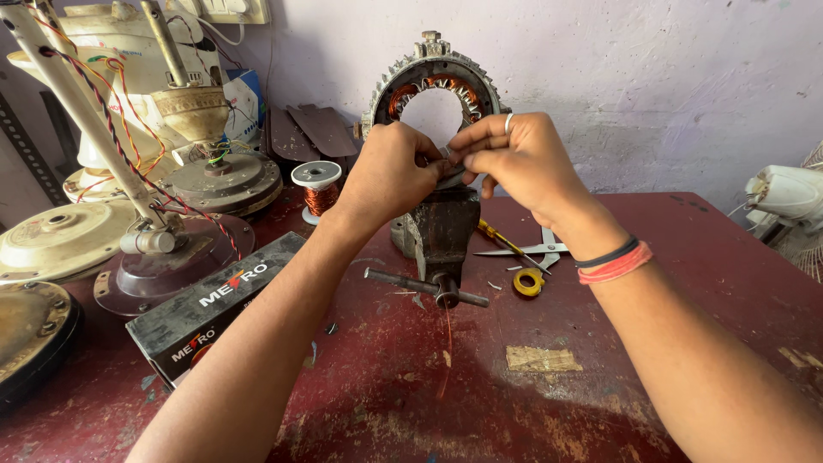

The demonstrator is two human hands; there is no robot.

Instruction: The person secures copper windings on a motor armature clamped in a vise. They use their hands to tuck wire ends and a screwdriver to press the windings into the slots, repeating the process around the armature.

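1. Fingers of both hands are pinched together at the lower rim of the stator ring (433, 81) — the left hand (390, 176) is curled nearly closed against it, and the right hand (514, 159) bends its fingertips (467, 159) in beside the left; what they pinch is too small to tell.
2. One red table (600, 360) bears everything.
3. Several ceiling fan motors (214, 176) stand at the left, well apart from the hands.
4. One dark box (206, 309) lies near the left forearm.
5. One bench vise (441, 231) clamps the stator upright at the table's middle — the ring is lined with copper windings.
6. One spool of copper wire (317, 184) stands left of the vise.
7. One pair of scissors (536, 249), one screwdriver (501, 240) and one yellow tape roll (529, 282) lie just right of the vise.
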